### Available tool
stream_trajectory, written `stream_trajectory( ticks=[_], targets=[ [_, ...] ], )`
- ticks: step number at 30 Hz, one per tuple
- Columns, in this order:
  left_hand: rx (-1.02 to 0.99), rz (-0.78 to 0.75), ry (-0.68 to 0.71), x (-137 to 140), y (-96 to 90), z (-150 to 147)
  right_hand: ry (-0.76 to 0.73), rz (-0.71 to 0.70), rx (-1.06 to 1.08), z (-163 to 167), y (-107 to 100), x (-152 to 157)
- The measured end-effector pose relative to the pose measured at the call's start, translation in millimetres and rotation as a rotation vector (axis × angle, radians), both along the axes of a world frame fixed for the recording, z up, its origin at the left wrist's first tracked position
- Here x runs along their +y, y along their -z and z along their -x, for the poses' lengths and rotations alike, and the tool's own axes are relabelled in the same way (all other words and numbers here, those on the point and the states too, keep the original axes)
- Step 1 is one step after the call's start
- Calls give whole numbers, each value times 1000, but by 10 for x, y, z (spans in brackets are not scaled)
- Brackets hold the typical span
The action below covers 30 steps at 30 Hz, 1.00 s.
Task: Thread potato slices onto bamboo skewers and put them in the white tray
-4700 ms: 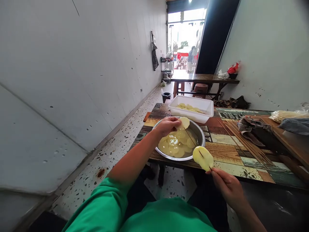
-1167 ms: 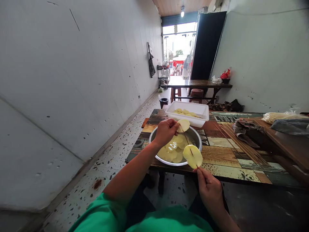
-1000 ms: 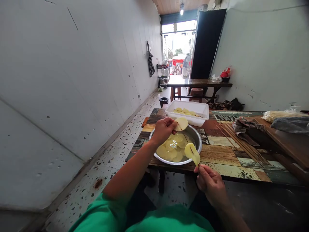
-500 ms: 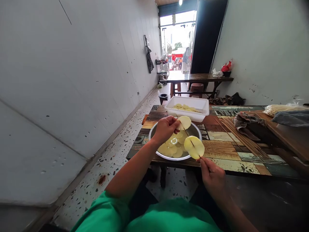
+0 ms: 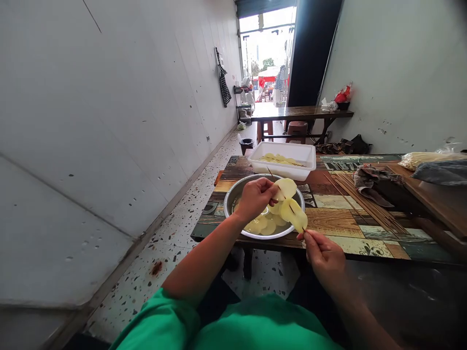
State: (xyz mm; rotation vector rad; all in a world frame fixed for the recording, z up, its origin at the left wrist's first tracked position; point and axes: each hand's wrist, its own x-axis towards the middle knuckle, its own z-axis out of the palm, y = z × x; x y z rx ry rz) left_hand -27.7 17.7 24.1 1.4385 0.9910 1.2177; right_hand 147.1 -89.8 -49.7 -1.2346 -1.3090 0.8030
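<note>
My left hand pinches a round, pale yellow slice, which looks like potato, on a thin wooden skewer. A second potato slice is threaded on the same skewer, nearer to me and tilted, overlapping the first at its edge. My right hand is closed around the skewer's near end, just below that slice. Under both slices stands a metal bowl of water, with several more slices in it.
Behind the bowl is a white plastic tub holding skewered slices. To the right lie a bundle of loose skewers, a crumpled cloth and a wooden board. The table's front edge runs close before me.
My left hand has moved right and slightly down, bringing its slice close to the other one. The nearer slice has tilted. My right hand has hardly shifted.
</note>
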Motion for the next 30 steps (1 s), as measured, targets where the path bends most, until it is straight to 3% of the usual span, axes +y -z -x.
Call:
stream_trajectory(
  ticks=[3,5,10,13,20,24,27,28,30],
  targets=[
    [-3,42,-9,-16,17,-7,139,-175,-339,-29,38,13],
    [-39,77,27,-30,12,-13,191,-265,-448,-46,85,26],
    [-263,241,205,-94,35,-81,224,-382,-559,-43,185,68],
    [-300,275,194,-130,112,-116,205,-377,-530,-24,203,68],
    [-85,134,163,-152,208,-142,180,-165,-318,-16,165,40],
    [-138,217,257,-106,224,-75,-85,164,163,-79,162,80],
    [-22,320,308,60,254,107,-106,194,466,-209,159,89],
    [65,281,235,145,267,178,-54,155,515,-260,151,84],
    [320,49,-12,339,297,296,40,103,560,-352,123,68]
  ],
)
